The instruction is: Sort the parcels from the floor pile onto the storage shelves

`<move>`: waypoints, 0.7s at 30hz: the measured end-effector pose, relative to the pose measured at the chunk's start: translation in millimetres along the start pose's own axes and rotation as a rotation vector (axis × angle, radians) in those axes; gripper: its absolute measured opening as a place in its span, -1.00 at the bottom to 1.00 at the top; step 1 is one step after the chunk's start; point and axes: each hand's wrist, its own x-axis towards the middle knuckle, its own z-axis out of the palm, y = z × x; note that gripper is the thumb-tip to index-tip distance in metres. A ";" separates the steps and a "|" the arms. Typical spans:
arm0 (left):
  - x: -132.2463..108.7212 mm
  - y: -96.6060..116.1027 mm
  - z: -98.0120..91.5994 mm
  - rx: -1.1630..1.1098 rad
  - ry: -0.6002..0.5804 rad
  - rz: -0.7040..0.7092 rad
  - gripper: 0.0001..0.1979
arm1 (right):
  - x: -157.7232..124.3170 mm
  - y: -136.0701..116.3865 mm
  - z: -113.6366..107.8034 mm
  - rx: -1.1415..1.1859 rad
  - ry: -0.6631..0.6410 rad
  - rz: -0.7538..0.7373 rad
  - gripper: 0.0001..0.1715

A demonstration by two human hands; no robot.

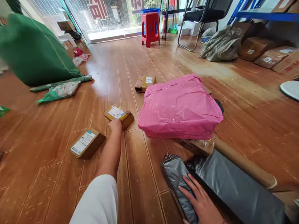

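Observation:
My left hand reaches forward to a small taped cardboard box with a white label. Its fingers are curled against the near side of that box, and the fingertips are partly hidden. To the left, a second labelled cardboard box lies on the floor beside my forearm. My right hand rests with fingers spread on a narrow parcel in grey plastic. Right of it lies a larger grey plastic parcel. A big pink plastic-wrapped parcel sits beyond, on top of other boxes.
A taped box lies behind the pink parcel, and a long cardboard tube at right. A bulging green sack stands at left. A red stool, a chair and shelved boxes line the back of the wooden floor.

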 end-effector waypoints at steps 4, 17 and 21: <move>6.3 -15.6 2.6 0.062 0.001 0.019 -0.58 | 0.3 -8.7 -6.5 -0.045 0.092 -0.043 0.09; -202.5 -222.5 38.4 0.031 -0.138 0.461 -0.62 | 0.5 -21.8 -15.7 -0.124 0.151 -0.101 0.00; -250.7 -206.3 43.5 -0.021 -0.114 0.326 0.05 | -0.4 -23.6 -12.6 -0.155 0.185 -0.129 -0.08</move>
